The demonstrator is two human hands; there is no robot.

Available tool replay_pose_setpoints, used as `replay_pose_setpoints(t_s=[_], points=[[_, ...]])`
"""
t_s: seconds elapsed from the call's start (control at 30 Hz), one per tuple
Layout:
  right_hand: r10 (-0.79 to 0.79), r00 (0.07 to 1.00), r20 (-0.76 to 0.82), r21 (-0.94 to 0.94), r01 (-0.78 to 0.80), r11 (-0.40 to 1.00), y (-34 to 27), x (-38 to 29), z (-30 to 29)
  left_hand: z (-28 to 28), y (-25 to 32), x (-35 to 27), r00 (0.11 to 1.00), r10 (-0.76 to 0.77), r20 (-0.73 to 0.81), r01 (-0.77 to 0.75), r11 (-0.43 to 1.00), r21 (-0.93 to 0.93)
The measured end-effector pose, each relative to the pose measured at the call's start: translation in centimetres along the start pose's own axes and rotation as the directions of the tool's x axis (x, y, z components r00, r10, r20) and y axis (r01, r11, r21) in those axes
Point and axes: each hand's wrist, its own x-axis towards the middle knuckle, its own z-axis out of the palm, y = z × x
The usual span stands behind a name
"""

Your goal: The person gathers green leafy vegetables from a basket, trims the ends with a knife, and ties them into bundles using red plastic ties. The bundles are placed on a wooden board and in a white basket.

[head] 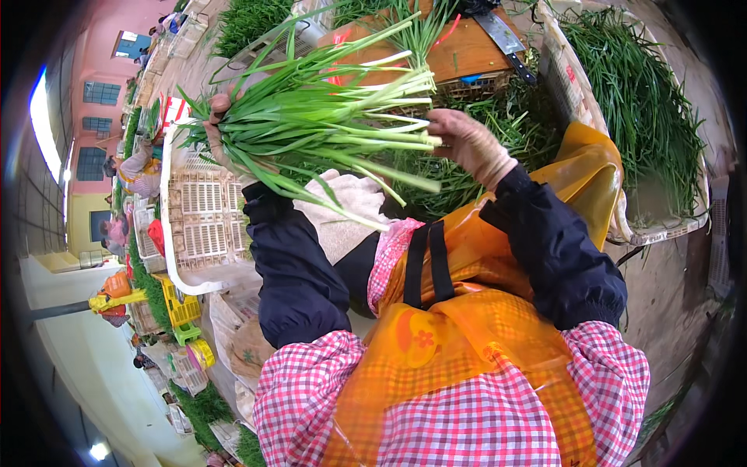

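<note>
A loose bunch of long green stalks with pale ends, perhaps garlic chives, lies across my left hand, whose fingers close around the leafy part. At the pale ends is my right hand, its fingertips bent together against the stalk ends; whether they pinch a stalk cannot be told. Beyond the bunch, a smaller sheaf of the same greens rests on a wooden board, with red ties near it. A cleaver with a black handle lies at the board's right edge.
A white plastic crate stands at the left. Another crate, heaped with greens, stands at the right. Cut leaves lie piled below the board. Farther left, several people sit among crates and greens.
</note>
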Motion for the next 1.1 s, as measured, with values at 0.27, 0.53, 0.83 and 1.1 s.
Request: replay_pose_setpoints(t_s=[0.27,0.53,0.83,1.1], points=[[0.071,0.878,0.473,0.052,-0.108,0.993,1.9,1.3,2.5,2.8,-0.8,0.1,0.998,0.029,-0.057,-0.028,0.999,0.016],[0.064,0.984,0.165,-0.509,0.03,0.86,-3.6,-1.4,-1.9,3.0,1.9,1.6,0.983,-0.182,-0.012,0.176,0.966,-0.187],[-0.429,0.847,0.313,-0.721,0.506,0.473,-9.1,-0.7,2.9,5.3,2.2,2.4,0.965,-0.263,0.017,0.264,0.959,-0.101],[-0.425,0.701,0.573,-0.755,0.653,0.06,-7.0,2.2,7.0,8.1,0.4,3.1,0.889,-0.397,0.228,0.433,0.89,-0.14]])
